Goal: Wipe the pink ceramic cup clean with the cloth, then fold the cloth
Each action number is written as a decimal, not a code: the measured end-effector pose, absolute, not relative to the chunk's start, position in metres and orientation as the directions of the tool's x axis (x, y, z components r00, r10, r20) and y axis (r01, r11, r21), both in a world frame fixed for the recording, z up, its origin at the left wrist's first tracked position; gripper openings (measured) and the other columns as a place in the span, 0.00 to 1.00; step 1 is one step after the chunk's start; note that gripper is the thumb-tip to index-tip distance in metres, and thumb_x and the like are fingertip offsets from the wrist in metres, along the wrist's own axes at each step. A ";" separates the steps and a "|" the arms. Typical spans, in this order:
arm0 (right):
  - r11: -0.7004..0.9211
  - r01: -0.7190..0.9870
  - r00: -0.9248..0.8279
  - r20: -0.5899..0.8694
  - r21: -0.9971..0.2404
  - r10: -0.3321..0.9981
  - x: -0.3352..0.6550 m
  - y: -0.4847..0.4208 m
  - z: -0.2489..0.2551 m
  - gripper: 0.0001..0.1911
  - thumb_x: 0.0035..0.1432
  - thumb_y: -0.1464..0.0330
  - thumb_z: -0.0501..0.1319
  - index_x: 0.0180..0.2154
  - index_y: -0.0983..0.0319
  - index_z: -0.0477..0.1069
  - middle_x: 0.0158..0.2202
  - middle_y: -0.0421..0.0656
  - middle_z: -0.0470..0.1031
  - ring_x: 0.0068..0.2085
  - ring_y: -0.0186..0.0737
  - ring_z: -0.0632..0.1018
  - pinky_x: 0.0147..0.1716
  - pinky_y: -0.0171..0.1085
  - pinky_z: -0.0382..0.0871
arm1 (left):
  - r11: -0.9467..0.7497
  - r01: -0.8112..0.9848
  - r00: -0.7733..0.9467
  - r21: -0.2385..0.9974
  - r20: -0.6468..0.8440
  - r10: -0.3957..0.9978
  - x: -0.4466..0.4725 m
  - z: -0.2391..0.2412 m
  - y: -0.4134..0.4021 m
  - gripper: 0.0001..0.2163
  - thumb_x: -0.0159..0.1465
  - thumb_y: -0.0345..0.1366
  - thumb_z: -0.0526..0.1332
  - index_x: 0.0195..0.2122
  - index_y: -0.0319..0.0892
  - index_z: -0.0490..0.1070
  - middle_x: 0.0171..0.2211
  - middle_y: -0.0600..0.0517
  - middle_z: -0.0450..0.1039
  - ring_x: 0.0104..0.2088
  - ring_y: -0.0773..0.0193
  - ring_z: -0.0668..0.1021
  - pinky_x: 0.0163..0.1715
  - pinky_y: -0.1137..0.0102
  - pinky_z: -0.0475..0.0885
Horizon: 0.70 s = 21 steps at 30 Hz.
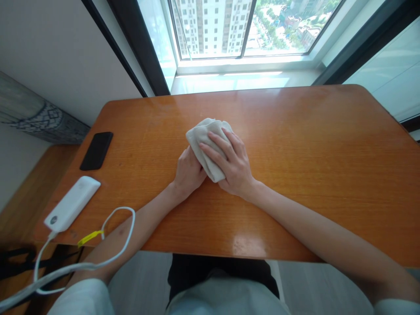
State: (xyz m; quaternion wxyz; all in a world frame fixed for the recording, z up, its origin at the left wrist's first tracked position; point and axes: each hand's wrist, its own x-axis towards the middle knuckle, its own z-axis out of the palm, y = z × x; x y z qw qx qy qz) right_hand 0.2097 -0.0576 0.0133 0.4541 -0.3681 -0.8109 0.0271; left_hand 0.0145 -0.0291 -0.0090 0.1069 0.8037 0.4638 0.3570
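A bunched-up off-white cloth (pixel 204 135) lies in the middle of an orange-brown wooden table (pixel 311 166). My right hand (pixel 229 164) rests on top of the cloth, fingers stretched out and pressing it down. My left hand (pixel 187 171) sits against the cloth's near left side, its fingers curled in under the cloth's edge and partly hidden by it.
A black phone (pixel 96 150) lies face down at the table's left. Nearer me, a white power bank (pixel 72 202) with a white cable (pixel 118 236) and yellow tie sits at the left edge. A window sill and large window run behind the table.
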 end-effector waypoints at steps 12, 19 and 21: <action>0.703 0.594 -0.297 0.707 -0.390 0.642 0.208 -0.062 0.013 0.35 0.74 0.65 0.57 0.78 0.40 0.60 0.80 0.39 0.65 0.83 0.64 0.58 0.79 0.74 0.57 | -0.547 0.659 0.298 0.516 0.488 0.820 0.013 -0.011 -0.027 0.09 0.76 0.42 0.60 0.54 0.48 0.67 0.48 0.43 0.79 0.45 0.46 0.82 0.44 0.54 0.78; 0.609 0.484 -0.060 0.670 -0.629 0.740 0.217 -0.043 0.005 0.30 0.80 0.65 0.49 0.78 0.49 0.61 0.76 0.48 0.71 0.76 0.54 0.71 0.76 0.65 0.67 | -0.474 0.686 0.222 0.552 0.462 0.859 0.018 -0.006 -0.027 0.20 0.71 0.41 0.66 0.60 0.45 0.63 0.48 0.43 0.80 0.46 0.47 0.83 0.47 0.55 0.79; 0.638 0.528 -0.106 0.702 -0.560 0.705 0.214 -0.047 0.006 0.32 0.79 0.66 0.51 0.79 0.48 0.59 0.78 0.48 0.68 0.78 0.57 0.68 0.77 0.67 0.65 | -0.484 0.675 0.228 0.556 0.467 0.854 0.017 -0.007 -0.027 0.18 0.73 0.41 0.65 0.59 0.45 0.63 0.47 0.44 0.79 0.45 0.47 0.84 0.47 0.54 0.79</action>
